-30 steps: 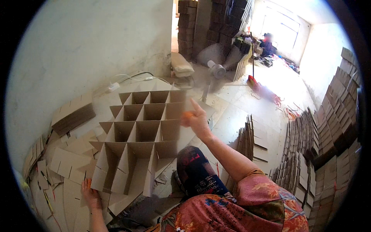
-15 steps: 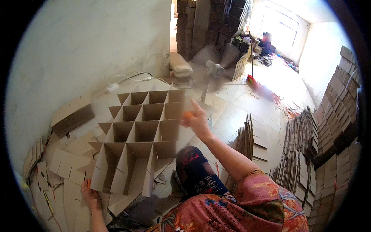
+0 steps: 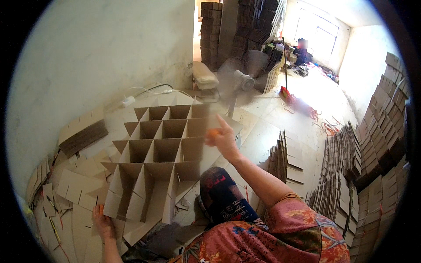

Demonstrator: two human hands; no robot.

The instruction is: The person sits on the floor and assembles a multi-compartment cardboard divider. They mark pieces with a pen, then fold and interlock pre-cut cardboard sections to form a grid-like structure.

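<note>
A brown cardboard divider grid (image 3: 154,172), made of slotted panels crossed into several open cells, stands upright in front of me. My left hand (image 3: 104,224) lies by its near left corner, fingers stretched over loose slotted cardboard sheets (image 3: 79,188). At the grid's right side is my right hand (image 3: 222,139). Its index finger points away from me, while the other fingers and thumb curl in against the panel ends. Something orange shows at the fingertips of both hands. The exact contact of the right fingertips is partly hidden.
Left by the wall sits a stack of cardboard pieces (image 3: 83,131). A running fan (image 3: 243,81) stands beyond the grid, near a white power strip (image 3: 128,101). Tall cardboard stacks (image 3: 381,114) line the right side. Far off, a person (image 3: 302,55) is near the window.
Both hands and the divider grid keep their places against each other. The whole view has shifted very slightly. The fan blades are blurred in both frames.
</note>
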